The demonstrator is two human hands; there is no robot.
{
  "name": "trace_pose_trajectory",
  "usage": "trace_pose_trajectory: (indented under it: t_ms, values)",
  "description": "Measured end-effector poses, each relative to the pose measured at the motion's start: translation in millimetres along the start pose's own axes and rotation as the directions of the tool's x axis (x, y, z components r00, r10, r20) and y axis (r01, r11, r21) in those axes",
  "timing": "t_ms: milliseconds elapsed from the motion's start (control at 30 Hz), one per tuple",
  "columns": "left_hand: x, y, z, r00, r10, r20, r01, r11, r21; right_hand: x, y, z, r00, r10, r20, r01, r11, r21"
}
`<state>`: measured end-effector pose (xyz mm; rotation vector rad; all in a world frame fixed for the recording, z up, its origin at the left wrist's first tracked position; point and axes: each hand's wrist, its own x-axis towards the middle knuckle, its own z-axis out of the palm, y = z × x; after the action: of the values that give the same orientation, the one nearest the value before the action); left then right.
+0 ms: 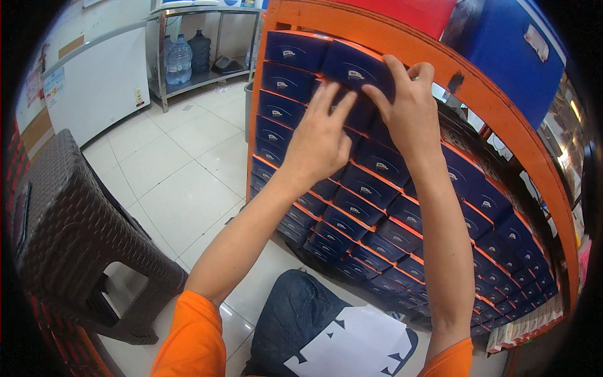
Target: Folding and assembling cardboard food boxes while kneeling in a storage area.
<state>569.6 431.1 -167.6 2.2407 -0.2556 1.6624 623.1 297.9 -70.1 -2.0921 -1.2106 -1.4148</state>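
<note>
In the top row of an orange rack (402, 19) a navy box (355, 66) with a small white emblem juts forward and tilts a little. My right hand (411, 103) grips its right end, index finger over the top edge and thumb at the front. Just below, my left hand (317, 138) reaches up with its fingers stretched out and slightly apart. Those fingertips touch the gap between that box and the navy box (358, 113) under it. Many like boxes with orange edges fill stacked columns around both hands, such as the navy box (281, 80) to the left.
White sheets (358, 342) with dark cut-out shapes lie on my lap. A brown woven-pattern plastic stool (94, 232) stands at left. Behind it are a white chest freezer (97, 78) and a metal shelf with water jugs (179, 60). A blue bin (509, 56) sits on the rack.
</note>
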Motion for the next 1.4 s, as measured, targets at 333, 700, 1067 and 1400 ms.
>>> trace_pose_trajectory:
  t_ms: [333,700,1067,1400]
  values:
    - [-151.2,123.7,16.7,0.875,-0.256,0.412,0.414,0.837,-0.358,-51.9,21.8,-25.7,0.982,0.065,-0.179,-0.040,0.989,0.139]
    - [-361.7,370.8,50.2,0.141,0.075,0.987,0.851,0.500,-0.160,-356.9,58.4,-246.4,0.702,0.712,0.015,-0.711,0.699,0.081]
    - [-361.4,388.9,47.6,0.145,0.129,0.981,0.569,0.800,-0.190,-581.9,-81.9,-309.3,-0.484,0.643,0.594,-0.682,-0.702,0.205]
    - [-341.1,319.5,46.3,-0.344,0.408,0.845,0.887,0.438,0.150,-570.2,-63.1,-286.8,-0.292,0.758,0.583,-0.801,-0.527,0.284]
